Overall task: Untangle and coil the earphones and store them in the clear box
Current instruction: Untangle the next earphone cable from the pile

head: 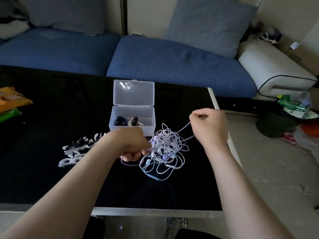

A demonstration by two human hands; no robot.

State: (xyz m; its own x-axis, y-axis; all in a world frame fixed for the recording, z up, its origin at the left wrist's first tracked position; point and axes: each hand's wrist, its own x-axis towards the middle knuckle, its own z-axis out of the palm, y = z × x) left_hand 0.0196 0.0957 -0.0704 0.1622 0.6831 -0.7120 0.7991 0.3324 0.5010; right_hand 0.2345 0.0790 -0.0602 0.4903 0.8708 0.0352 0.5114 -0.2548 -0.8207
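1. The earphones (pixel 165 149) are a loose lilac-and-white knot of cable, held between both hands over the black table (pixel 51 178), just in front of the box's (pixel 150 130) right corner. Whether the lowest loops touch the table is not clear.
2. The left hand (pixel 133 145) is at the knot's left edge, back upward. Its fingers are curled under and gripping a few strands where they leave the bundle.
3. The right hand (pixel 209 126) is up and to the right, clear of the knot, with fingers closed on a pulled-out length. 2 strands run to it from the bundle, so it looks like a loop rather than a free end.
4. The key relation is that the taut strands run from lower left to upper right, with the knot at the left hand's end. The left hand is nearer and anchors the knot, so I judge that any further drawing-out falls to the right hand, along that line and away from the box.
5. The box stands open with its lid (pixel 133 93) up, and 2 coiled items already sit inside.
6. The left fingertips are hidden. The plug cannot be picked out, and it is unclear whether this is 1 set or more. The white-and-black shapes (pixel 76 152) lying left of the arm are hard to identify.
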